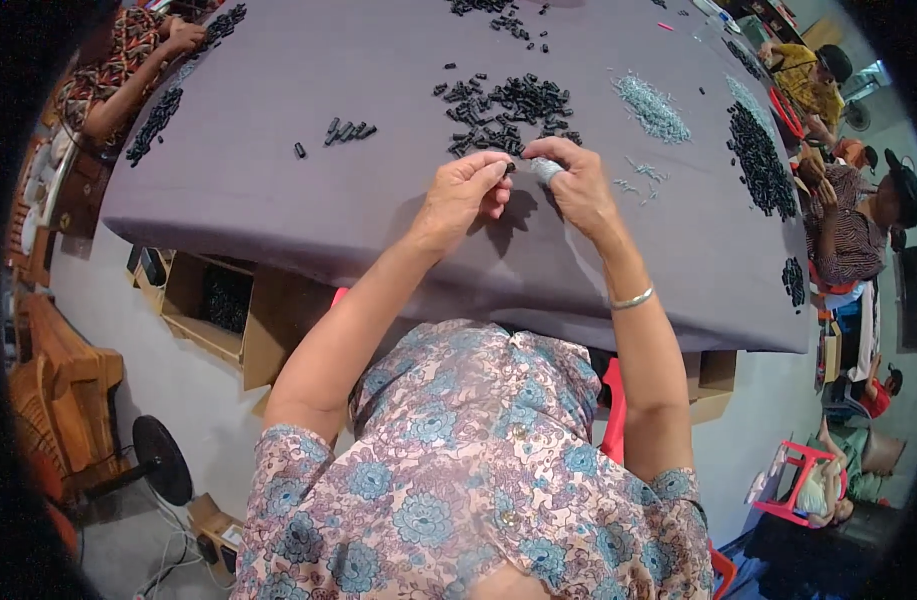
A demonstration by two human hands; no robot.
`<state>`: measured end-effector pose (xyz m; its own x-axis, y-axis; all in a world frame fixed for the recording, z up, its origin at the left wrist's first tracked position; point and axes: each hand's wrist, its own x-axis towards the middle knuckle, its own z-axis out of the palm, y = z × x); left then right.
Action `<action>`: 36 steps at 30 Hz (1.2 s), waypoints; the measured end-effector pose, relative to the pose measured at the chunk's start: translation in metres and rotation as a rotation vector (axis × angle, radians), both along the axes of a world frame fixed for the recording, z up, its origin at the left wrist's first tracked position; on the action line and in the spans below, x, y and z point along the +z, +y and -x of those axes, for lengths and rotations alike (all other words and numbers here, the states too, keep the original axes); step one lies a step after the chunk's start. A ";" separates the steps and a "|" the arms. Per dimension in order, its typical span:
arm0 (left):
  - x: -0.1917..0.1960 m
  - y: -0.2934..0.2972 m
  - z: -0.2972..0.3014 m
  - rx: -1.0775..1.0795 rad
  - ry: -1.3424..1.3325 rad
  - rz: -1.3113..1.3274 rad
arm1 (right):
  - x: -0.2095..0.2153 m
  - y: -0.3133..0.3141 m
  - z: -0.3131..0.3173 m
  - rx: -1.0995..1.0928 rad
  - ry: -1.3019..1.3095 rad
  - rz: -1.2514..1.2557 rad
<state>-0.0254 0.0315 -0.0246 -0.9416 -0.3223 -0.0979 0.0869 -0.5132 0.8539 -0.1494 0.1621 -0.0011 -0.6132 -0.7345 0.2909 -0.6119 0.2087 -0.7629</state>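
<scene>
My left hand pinches a small black cylindrical piece between thumb and fingertips, over the near part of the table. Just to its right is my right hand, its fingers bent and closed toward the left one; whatever sits at its fingertips is too small to make out. A silvery grey wrap covers one of its digits. Directly beyond both hands lies a heap of short black cylinders. Farther right is a pile of thin, pale translucent pieces, with a few loose ones nearer me.
The table wears a grey cloth. Several dark cylinders lie to the left, and a large black heap to the right. Other people sit at both sides, one in a patterned top. An open cardboard box stands below the left edge.
</scene>
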 end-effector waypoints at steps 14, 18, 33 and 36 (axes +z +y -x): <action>-0.001 0.014 -0.002 -0.002 0.026 0.114 | 0.010 0.009 -0.036 0.033 -0.562 0.377; 0.001 0.014 -0.003 -0.011 0.035 0.212 | 0.005 0.011 -0.030 0.043 -0.434 0.332; 0.002 0.017 -0.005 -0.030 0.039 0.224 | 0.006 0.024 -0.030 0.025 -0.351 0.269; 0.002 0.018 -0.005 -0.033 0.041 0.257 | 0.005 0.024 -0.030 0.015 -0.371 0.271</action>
